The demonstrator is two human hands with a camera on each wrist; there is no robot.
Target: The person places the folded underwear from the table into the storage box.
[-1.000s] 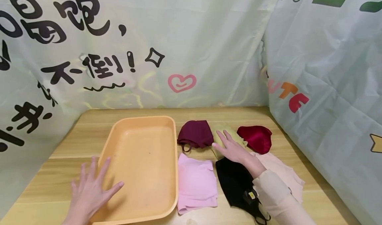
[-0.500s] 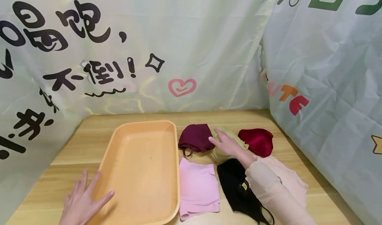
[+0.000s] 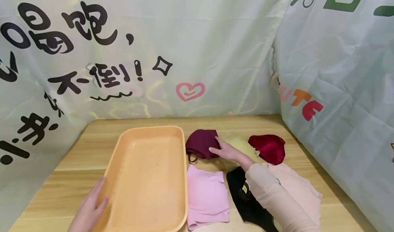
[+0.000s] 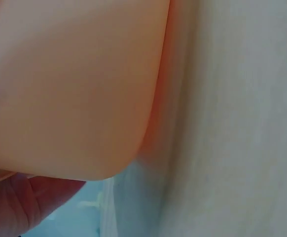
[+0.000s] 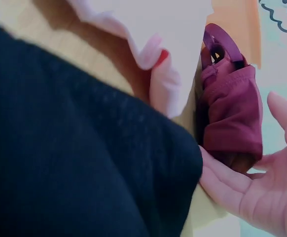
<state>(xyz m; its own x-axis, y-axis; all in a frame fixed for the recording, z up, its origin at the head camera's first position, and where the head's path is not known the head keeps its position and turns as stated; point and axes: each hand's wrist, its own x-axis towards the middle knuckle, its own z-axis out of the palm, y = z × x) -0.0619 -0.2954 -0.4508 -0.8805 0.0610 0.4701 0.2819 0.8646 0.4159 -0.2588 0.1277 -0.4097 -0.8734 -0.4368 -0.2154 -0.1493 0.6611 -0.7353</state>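
My left hand (image 3: 89,208) grips the near left rim of an orange tray (image 3: 147,177), thumb over the edge and fingers along the outer side. The left wrist view has part of that hand (image 4: 15,207) below the tray's wall (image 4: 74,98). At the back centre lies a burgundy cloth face mask (image 3: 201,144) with a loop strap. My right hand (image 3: 229,152) reaches its right edge, thumb and fingers spread apart. From the right wrist, the fingers (image 5: 227,182) are right at the end of the burgundy mask (image 5: 234,108).
A folded pink cloth (image 3: 207,197) lies beside the tray. Under my right forearm are a black cloth piece (image 3: 250,208) and a pale pink cloth (image 3: 295,184). Behind them sit a yellow-green cloth (image 3: 238,141) and a shiny dark red one (image 3: 269,148). Printed curtains (image 3: 227,54) border the table.
My left hand has come down from spread fingers over the tray's left side to a grip on its rim. The right hand has moved left and down to the burgundy mask.
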